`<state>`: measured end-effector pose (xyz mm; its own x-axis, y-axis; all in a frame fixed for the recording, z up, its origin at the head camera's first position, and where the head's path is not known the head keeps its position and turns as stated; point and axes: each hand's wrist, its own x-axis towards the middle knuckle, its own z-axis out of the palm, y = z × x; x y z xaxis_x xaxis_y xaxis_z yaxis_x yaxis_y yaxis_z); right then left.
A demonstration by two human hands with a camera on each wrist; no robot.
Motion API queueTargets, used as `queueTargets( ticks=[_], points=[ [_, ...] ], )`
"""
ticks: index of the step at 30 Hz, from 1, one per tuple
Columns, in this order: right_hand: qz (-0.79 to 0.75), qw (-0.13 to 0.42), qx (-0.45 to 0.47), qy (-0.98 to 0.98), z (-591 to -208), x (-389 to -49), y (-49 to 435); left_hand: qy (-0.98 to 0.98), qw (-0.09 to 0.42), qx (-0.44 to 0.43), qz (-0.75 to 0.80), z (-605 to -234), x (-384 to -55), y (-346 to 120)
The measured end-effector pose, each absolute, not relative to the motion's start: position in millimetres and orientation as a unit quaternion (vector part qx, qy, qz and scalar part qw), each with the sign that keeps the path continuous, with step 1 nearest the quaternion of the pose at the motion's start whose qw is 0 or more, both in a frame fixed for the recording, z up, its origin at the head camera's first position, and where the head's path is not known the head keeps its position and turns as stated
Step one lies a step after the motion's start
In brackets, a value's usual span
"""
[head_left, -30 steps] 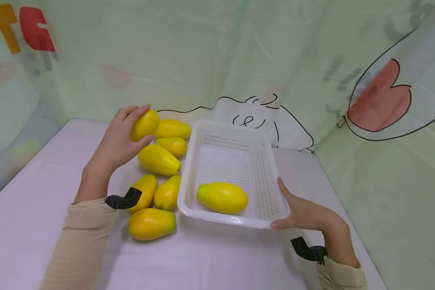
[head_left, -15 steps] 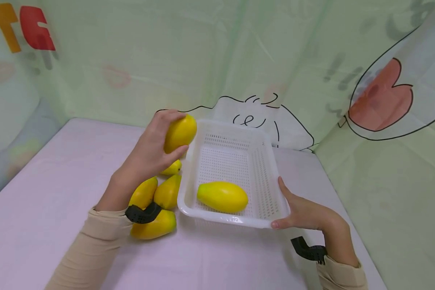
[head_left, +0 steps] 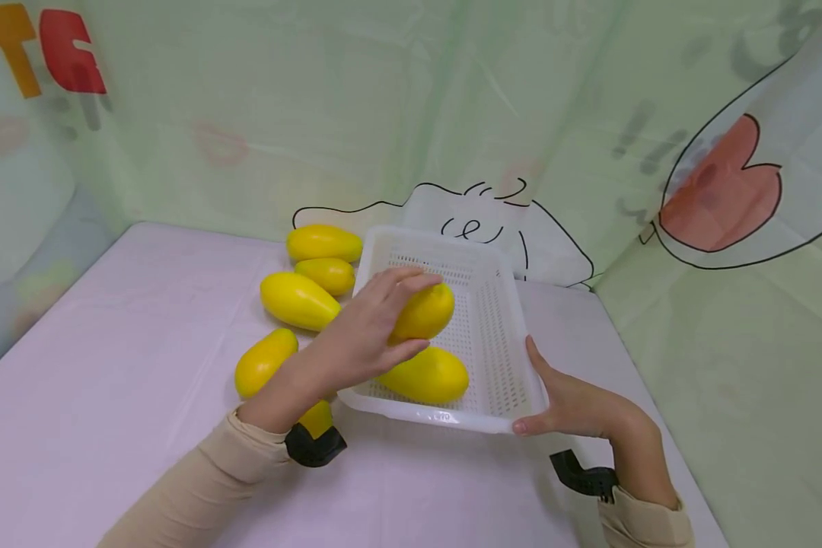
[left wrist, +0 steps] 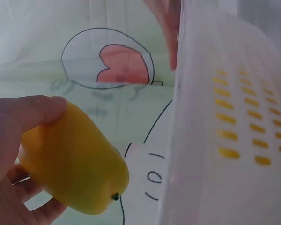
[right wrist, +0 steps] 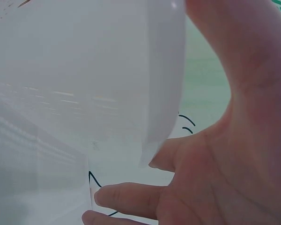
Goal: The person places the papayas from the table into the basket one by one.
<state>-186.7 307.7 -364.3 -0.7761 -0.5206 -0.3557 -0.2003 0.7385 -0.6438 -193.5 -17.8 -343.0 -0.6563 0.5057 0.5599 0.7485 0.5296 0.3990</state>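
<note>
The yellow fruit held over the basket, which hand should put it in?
Probably the left hand: it grips that yellow fruit above the white basket. The right hand touches the basket's near right corner and holds no fruit.

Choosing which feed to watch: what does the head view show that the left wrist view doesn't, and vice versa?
Only the head view: the tabletop, with loose papayas left of the basket.
Only the left wrist view: the dark stem nub of the held papaya, and yellow behind the basket slots, source unclear.
Both: the left hand, held papaya, basket, right hand and heart drawing.
</note>
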Motion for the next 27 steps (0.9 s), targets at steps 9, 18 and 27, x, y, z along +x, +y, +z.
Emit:
queueTargets(
  ticks=[9,18,27],
  points=[
    [-0.285,0.268,-0.197,0.899,-363,-187,309,-0.837,0.131,-0.409,-0.339,-361,-185,8],
    [-0.294,0.271,-0.196,0.895,-365,-187,310,-0.853,0.086,-0.390,-0.336,-366,-184,13],
    [-0.290,0.265,-0.206,0.896,-365,-188,309,-0.864,0.005,-0.374,-0.337,-372,-185,12]
  ],
)
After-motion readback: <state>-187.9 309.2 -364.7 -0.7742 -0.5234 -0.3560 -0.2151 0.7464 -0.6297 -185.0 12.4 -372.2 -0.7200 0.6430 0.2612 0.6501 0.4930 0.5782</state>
